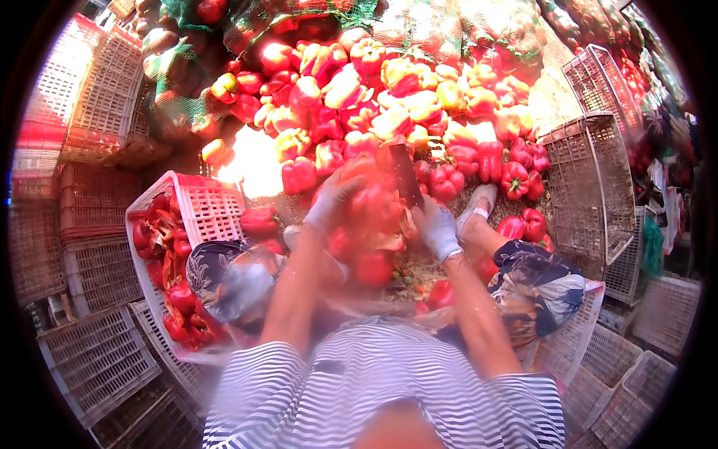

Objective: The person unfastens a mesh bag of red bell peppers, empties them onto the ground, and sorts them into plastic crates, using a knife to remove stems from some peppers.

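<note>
My right hand, in a pale glove, is closed round a broad, dark, rectangular-bladed knife; the blade points up and away from me. Left of it, my gloved left hand grips a red bell pepper close to the blade. That pepper is hazy, so I cannot tell whether it is cut. Beyond both hands spreads a large heap of red and yellow-red bell peppers. Below my hands lie more red peppers on the ground between my legs.
By my left knee stands a pink-white plastic crate holding cut red peppers. Stacked crates line the left side. Upright crates stand on the right. Green net sacks full of peppers lie at the back.
</note>
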### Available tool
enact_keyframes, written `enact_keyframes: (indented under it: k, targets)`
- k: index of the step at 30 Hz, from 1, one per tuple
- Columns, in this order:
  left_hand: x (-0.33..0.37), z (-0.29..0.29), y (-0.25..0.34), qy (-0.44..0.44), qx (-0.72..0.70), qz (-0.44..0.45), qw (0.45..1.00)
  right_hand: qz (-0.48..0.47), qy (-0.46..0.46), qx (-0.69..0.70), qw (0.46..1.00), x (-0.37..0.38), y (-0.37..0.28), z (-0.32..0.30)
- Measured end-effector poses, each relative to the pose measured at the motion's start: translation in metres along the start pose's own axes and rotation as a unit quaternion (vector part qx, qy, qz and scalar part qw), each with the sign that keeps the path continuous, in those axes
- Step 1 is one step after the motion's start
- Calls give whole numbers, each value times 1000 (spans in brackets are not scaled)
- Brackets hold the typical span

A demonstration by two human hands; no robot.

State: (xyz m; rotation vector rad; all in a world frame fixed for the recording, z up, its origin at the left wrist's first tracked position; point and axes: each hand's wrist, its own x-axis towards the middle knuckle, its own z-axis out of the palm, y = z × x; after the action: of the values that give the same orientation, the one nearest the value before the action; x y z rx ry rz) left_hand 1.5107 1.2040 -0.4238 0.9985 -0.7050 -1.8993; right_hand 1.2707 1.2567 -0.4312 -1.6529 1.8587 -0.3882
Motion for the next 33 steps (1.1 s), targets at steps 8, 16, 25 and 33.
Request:
enact_keyframes:
  k: [8,16,25,33]
  targets:
    - [31,-89,-2,179,450,-62,873,143,19,316,938,7,-15,1]
    - [12,-64,-74,289,673,-218,645,110,50,240,963,-5,34,39]
    - [-14,-77,-52,186,-160,-107,964,-52,111,92,988,-24,-6,19]
    - [-19,-27,-20,70,-268,-42,960,-284,157,47,945,-46,-85,-7]
